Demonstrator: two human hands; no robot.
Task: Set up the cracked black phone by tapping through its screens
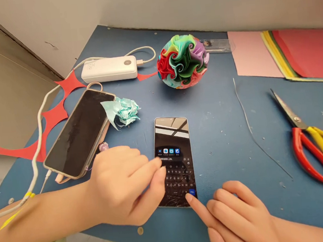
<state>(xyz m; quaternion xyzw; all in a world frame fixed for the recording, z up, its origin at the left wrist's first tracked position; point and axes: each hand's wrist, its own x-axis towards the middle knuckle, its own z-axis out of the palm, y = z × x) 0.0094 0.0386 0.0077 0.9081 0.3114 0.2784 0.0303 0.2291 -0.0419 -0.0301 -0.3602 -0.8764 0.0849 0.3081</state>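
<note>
a slim, glossy black smartphone (174, 161) lies flat on the matte blue bench (222, 130), near its front edge, between both hands. its glass reflects a pale ceiling; the lit screen shows a row of small blue app icons, a line that ends in "url", and a dark on-screen keyboard whose letters are too small to read in full. the left hand (124, 185) rests loosely curled beside the phone's left edge, its thumb and forefinger touching the screen near the keyboard's upper left; it grips nothing. the right hand (239, 212) has its forefinger stretched out to the blue key at the screen's lower right corner, the other fingers folded under, holding nothing.

a larger phone (77, 134) in a pinkish case lies tilted to the left, dark and smudged, with a white cable (39, 136) plugged in. a crumpled wad of mint-green paper (123, 111) rests against its upper corner. behind are a smooth white power bank (109, 69), faint grey lettering on it unreadable, and a round ball of folded multicoloured paper (182, 61) with swirled petals. red spiky paper offcuts (55, 116) lie along the left edge. to the right are stacked coloured paper sheets (286, 52) and scissors (315, 144) with red and yellow plastic handles.
</note>
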